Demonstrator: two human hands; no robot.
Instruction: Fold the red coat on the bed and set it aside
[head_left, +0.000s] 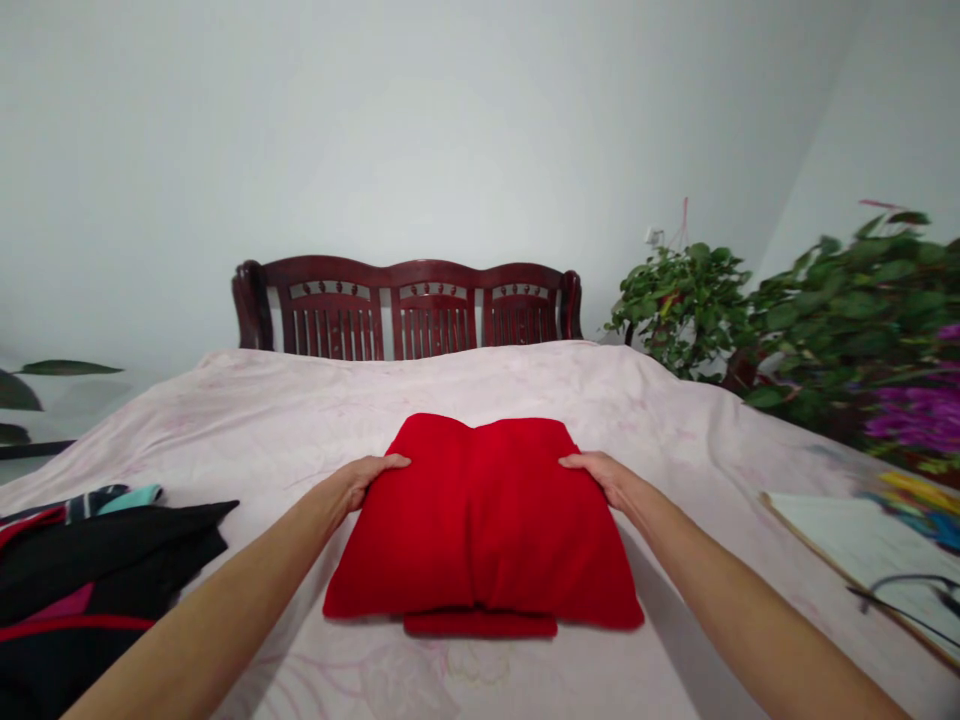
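A bright red folded garment lies in front of me, with a crease down its middle and a narrow flap of the same red showing under its near edge. Its exact kind cannot be made out. My left hand grips the left side, thumb on top and fingers hidden underneath. On the opposite side, my right hand holds it the same way. Beneath the garment is a pale pink floral cover.
Dark clothes are piled at the left. At the right lie a white board and a dark curved thin item. Leafy plants and purple flowers stand beyond. A dark wooden slatted backrest rises against the wall.
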